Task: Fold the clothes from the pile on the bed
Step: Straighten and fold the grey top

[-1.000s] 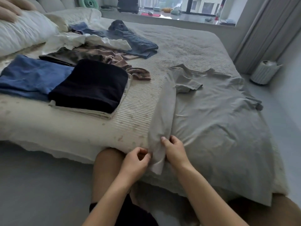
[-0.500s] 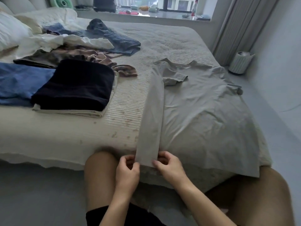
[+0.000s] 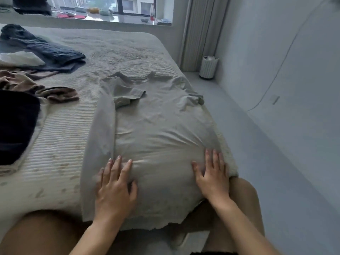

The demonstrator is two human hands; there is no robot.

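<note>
Both hands flat on the grey tee (image 3: 156, 129), fingers straight and spread, nothing pinched. L hand (image 3: 115, 188) palm-down on the lower left of the tee, fingertips just right of the folded-in left strip, thumb out to the right. R hand (image 3: 211, 173) palm-down on the lower right, near the bed (image 3: 117, 46) corner, fingers fanned toward the side edge of the tee. Can't tell how hard either presses; cloth shows creases running between the two hands.

Tee lies spread on the near right corner of the bed, collar away from the person, hem hanging over the near edge above the knees. Left side is folded in lengthwise as a long strip, left sleeve flipped onto the chest. Right sleeve lies unfolded at the far right edge.

Vs 0.5 s ago: both hands were together at the hem, curled, pinching the bottom end of the folded strip. Now they've let go, opened and moved apart onto the body of the tee, R hand well over to the right. Strip sits in about the same place. Cam has swung right and closer.

Rest of pile at left: dark jeans (image 3: 47, 50) at the far left, white garment (image 3: 20, 58) beside them, brown garment (image 3: 36, 87) nearer, all unfolded. Folded black item (image 3: 14, 124) at the left edge, stacked on a pale one. White ribbed bin (image 3: 208, 67) on the floor by the curtain (image 3: 200, 32).
</note>
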